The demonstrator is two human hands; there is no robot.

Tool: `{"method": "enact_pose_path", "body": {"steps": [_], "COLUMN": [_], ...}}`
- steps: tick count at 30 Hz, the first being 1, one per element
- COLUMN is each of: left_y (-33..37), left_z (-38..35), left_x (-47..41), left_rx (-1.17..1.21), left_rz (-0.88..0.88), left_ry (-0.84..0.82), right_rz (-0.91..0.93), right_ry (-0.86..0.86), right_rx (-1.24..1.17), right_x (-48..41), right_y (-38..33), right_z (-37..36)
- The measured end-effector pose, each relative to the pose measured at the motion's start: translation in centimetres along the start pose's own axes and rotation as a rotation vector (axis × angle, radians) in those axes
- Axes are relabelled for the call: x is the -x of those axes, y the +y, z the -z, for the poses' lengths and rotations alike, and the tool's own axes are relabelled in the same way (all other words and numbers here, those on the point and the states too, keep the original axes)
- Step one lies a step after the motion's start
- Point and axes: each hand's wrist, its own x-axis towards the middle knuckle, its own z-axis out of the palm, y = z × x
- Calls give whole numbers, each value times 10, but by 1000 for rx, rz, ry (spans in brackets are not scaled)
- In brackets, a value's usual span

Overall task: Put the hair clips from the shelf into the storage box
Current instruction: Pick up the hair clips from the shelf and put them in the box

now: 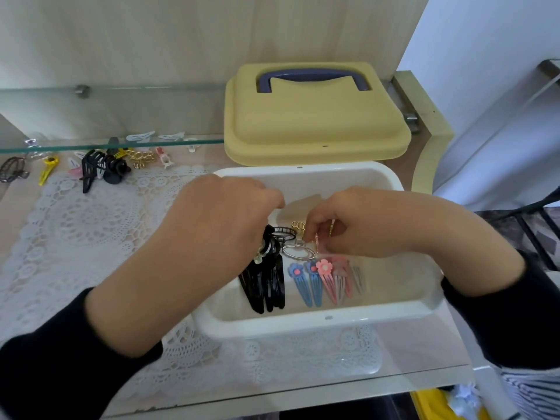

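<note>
While the right hand [357,228] pinches a slim rose-gold clip [317,242] low inside the white storage box [328,318], the left hand [218,225] curls down over a black claw clip [269,247] beside it, fingers hidden, so I can't tell if it grips. Black snap clips [266,286] and flower clips [318,280] lie in the box; more hair clips [103,169] sit far left on the lace mat [91,222].

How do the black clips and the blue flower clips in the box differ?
Colour: the black clips are glossy black, the blue flower clips pale blue. Decoration: the blue flower clips have a flower on top; the black clips show none, but the left hand covers their tops. Layout: the black clips lie bunched and overlapping, the blue flower clips side by side. Shared: both are long snap clips lying in the white storage box.
</note>
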Motion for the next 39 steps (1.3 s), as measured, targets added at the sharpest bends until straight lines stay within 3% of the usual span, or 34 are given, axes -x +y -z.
{"method": "enact_pose_path", "body": {"steps": [4,9,18,22,27,30,34,39], "left_y": [-16,-31,-64,-87,-129,-148,-165,-184], "left_z": [5,-1,-32,-48,-66,-83,-104,-109], "left_x": [3,9,40,62,93,103,105,95], "left_rx": [180,360,654,661,556,555,564,453], "left_rz": [-77,-101,287,423,608,692,732,698], "left_ry": [153,288,686,680,557,467,420,370], "right_rz": [-9,20,206,286,333,269,54,-52], "right_ry": [104,369,906,939,976,914,786,818], "right_rx": [8,-80,-261,-395,-335,-294,-272,-183], "right_x": [11,23,10,-11,-53,-87,-134,-176], "right_y": [-5,-15,-85,-138,-197,-213,-210,-204], "right_z": [8,13,-12,-27,-57,-81,-108,-115]}}
